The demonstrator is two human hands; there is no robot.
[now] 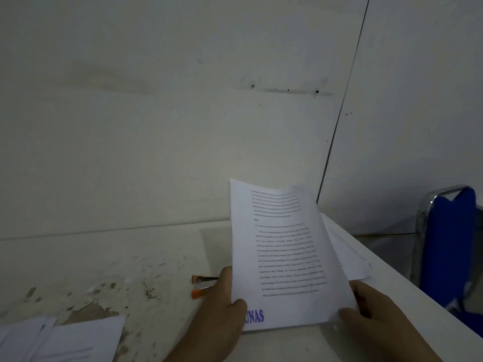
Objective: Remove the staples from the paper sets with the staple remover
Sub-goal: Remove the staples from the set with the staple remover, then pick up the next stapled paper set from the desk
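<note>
Over a scuffed table (130, 270), left hand (222, 309) and right hand (379, 320) gripped a paper set (282, 257), staple remover (201, 286) beside the left.

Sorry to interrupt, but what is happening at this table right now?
A person holds a printed paper set up with both hands: the left hand pinches its lower left edge, the right hand its lower right corner. An orange staple remover pokes out behind the left hand; whether it is held is unclear. More papers lie on the table.

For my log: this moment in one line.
left hand grips white printed paper set | right hand grips set | orange staple remover beside left hand
</note>
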